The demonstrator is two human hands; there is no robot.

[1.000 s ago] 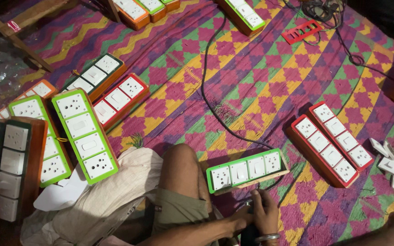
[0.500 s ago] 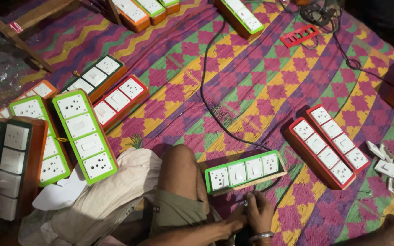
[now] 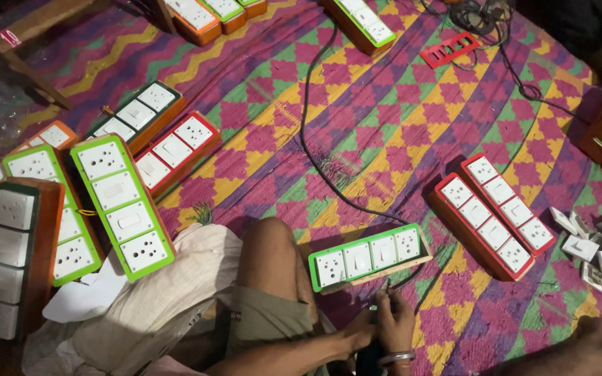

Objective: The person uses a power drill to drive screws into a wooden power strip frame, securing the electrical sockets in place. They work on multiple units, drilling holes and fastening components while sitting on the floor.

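At mat's near edge, both hands (image 3: 384,326) pinch thin tool (image 3: 383,291) beside green-framed switch board (image 3: 368,254), fingers pressed together; wiring step, next needs steady aim.

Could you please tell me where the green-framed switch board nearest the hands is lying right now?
In the head view, the green-framed switch board with four white modules lies low and centre-right on the patterned mat, just above the hands, beside the bare knee.

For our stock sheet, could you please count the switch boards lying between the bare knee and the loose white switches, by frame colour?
Green-framed board: 1
Red-framed boards: 2
Total: 3
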